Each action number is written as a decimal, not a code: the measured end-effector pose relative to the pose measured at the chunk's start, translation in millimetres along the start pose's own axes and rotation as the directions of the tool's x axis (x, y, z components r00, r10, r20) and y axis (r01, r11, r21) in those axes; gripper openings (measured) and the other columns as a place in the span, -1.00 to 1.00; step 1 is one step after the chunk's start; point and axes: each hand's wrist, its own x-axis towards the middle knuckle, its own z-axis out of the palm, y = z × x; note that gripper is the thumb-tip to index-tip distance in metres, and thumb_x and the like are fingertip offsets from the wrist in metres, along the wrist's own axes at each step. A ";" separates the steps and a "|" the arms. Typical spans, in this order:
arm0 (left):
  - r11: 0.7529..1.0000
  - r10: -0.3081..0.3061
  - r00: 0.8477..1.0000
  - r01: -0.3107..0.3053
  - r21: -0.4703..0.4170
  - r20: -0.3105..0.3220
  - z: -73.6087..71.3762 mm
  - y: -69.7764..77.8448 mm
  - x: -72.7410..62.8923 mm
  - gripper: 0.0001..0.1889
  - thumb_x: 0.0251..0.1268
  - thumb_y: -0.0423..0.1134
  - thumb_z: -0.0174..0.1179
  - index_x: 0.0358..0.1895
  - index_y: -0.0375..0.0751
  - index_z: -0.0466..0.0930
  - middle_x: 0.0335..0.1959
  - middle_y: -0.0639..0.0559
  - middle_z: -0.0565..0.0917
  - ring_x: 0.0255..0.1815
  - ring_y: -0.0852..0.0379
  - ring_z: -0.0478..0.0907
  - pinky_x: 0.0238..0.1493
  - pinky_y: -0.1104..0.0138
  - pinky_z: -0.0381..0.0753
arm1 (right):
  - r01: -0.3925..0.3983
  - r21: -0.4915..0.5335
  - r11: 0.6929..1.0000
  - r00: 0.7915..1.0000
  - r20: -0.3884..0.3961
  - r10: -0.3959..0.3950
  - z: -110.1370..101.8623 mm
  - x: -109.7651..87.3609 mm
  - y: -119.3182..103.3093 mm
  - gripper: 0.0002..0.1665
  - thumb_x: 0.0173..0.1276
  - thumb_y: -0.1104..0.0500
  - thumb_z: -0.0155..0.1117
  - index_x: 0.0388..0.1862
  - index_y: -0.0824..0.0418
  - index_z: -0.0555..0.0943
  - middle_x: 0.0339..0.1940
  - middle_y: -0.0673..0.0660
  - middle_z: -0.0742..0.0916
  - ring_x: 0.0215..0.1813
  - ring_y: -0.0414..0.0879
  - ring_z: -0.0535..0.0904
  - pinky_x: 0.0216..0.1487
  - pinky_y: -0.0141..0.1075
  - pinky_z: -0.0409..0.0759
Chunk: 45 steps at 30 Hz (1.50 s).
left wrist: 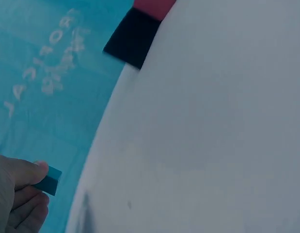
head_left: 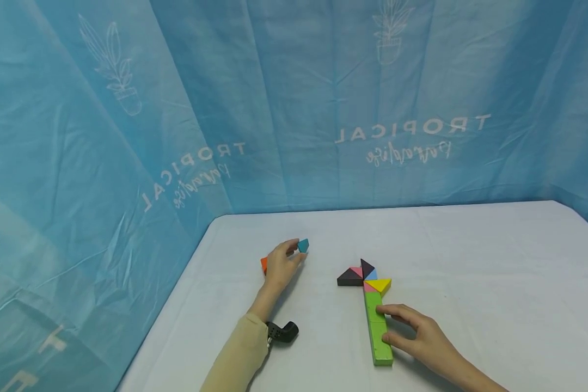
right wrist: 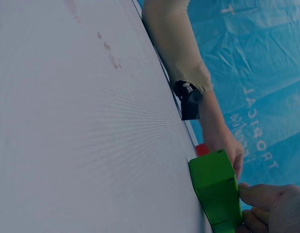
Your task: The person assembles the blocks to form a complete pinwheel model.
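Note:
My left hand (head_left: pixel 281 265) pinches a small teal-blue block (head_left: pixel 302 245) between thumb and fingers, held up toward the far left of the table. In the left wrist view the same block (left wrist: pixel 52 181) juts out past the fingertips. An orange block (head_left: pixel 263 264) lies by that hand, partly hidden behind it. On the right, my right hand (head_left: pixel 421 332) has its fingertips at the right side of a column of green blocks (head_left: pixel 379 329), which lies end to end on the table. The right wrist view shows the near end of the green column (right wrist: pixel 215 177) beside the thumb.
At the column's far end, a pinwheel of small blocks includes a black block (head_left: pixel 350 279), a black triangle (head_left: pixel 366 269) and a yellow triangle (head_left: pixel 379 285), with pink and blue pieces. A white cloth covers the table (head_left: pixel 495 283); blue printed curtains (head_left: pixel 294 109) hang behind it.

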 end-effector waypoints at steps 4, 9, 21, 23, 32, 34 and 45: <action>0.995 0.085 0.996 -0.084 -0.054 0.026 0.1 25.7 -0.4 -0.59 0.06 -0.39 0.37 0.02 -0.44 0.56 -0.12 -0.23 0.64 -0.13 -0.07 0.61 -0.06 0.25 0.59 | -0.002 -0.003 1.000 1.000 0.003 0.002 0.1 -0.1 0.6 -0.44 0.18 -0.01 0.40 0.14 0.11 0.55 0.06 -0.13 0.62 0.15 -0.22 0.49 0.15 -0.36 0.44; 0.985 0.109 0.991 -0.097 -0.140 0.073 3.3 57.7 -5.4 -0.57 0.07 -0.34 0.38 0.05 -0.36 0.57 -0.05 -0.14 0.63 -0.08 0.02 0.60 -0.02 0.37 0.55 | -0.009 -0.002 1.000 1.000 0.004 0.009 -0.2 0.9 0.1 -0.43 0.17 -0.03 0.40 0.14 0.11 0.54 0.06 -0.13 0.61 0.15 -0.21 0.48 0.15 -0.35 0.44; 0.961 0.233 0.944 -0.187 -0.202 0.234 14.5 86.7 -42.2 -0.58 0.08 -0.38 0.37 0.05 -0.38 0.56 -0.06 -0.10 0.63 -0.08 0.05 0.60 -0.02 0.41 0.54 | -0.001 0.004 1.000 1.000 0.002 0.001 0.3 0.4 1.5 -0.44 0.17 -0.02 0.40 0.14 0.09 0.55 0.07 -0.14 0.61 0.16 -0.21 0.49 0.16 -0.36 0.44; 0.960 0.265 0.929 -0.229 -0.161 0.259 16.1 85.6 -49.6 -0.58 0.08 -0.37 0.37 0.05 -0.34 0.57 -0.07 -0.09 0.64 -0.10 0.06 0.61 -0.03 0.41 0.54 | 0.003 0.005 1.000 1.000 0.004 -0.003 0.3 0.4 2.0 -0.44 0.17 -0.02 0.40 0.14 0.09 0.55 0.07 -0.14 0.61 0.16 -0.20 0.49 0.16 -0.36 0.43; 0.967 0.253 0.910 -0.248 -0.056 0.329 25.4 76.5 -67.8 -0.57 0.12 -0.28 0.36 0.09 -0.28 0.55 -0.06 -0.03 0.63 -0.06 0.16 0.57 -0.01 0.41 0.51 | 0.002 -0.004 1.000 1.000 -0.003 -0.002 -0.3 2.1 3.0 -0.44 0.16 -0.03 0.40 0.14 0.08 0.55 0.06 -0.16 0.61 0.16 -0.21 0.48 0.15 -0.37 0.44; 0.969 0.245 0.910 -0.244 -0.045 0.336 26.5 75.5 -69.6 -0.56 0.13 -0.26 0.35 0.10 -0.28 0.54 -0.05 -0.02 0.62 -0.04 0.19 0.56 0.00 0.40 0.51 | -0.001 -0.004 1.000 1.000 -0.003 0.001 -0.1 2.3 3.2 -0.44 0.16 -0.03 0.41 0.14 0.09 0.55 0.06 -0.16 0.61 0.16 -0.21 0.48 0.15 -0.38 0.43; 0.936 0.351 0.902 -0.337 -0.097 0.251 26.7 74.8 -72.5 -0.61 0.11 -0.32 0.36 0.05 -0.23 0.56 -0.03 0.03 0.60 0.01 0.20 0.52 0.04 0.41 0.48 | -0.006 -0.013 1.000 1.000 0.000 0.006 -0.6 2.2 2.9 -0.44 0.16 -0.03 0.40 0.14 0.10 0.55 0.06 -0.15 0.61 0.16 -0.19 0.49 0.15 -0.35 0.44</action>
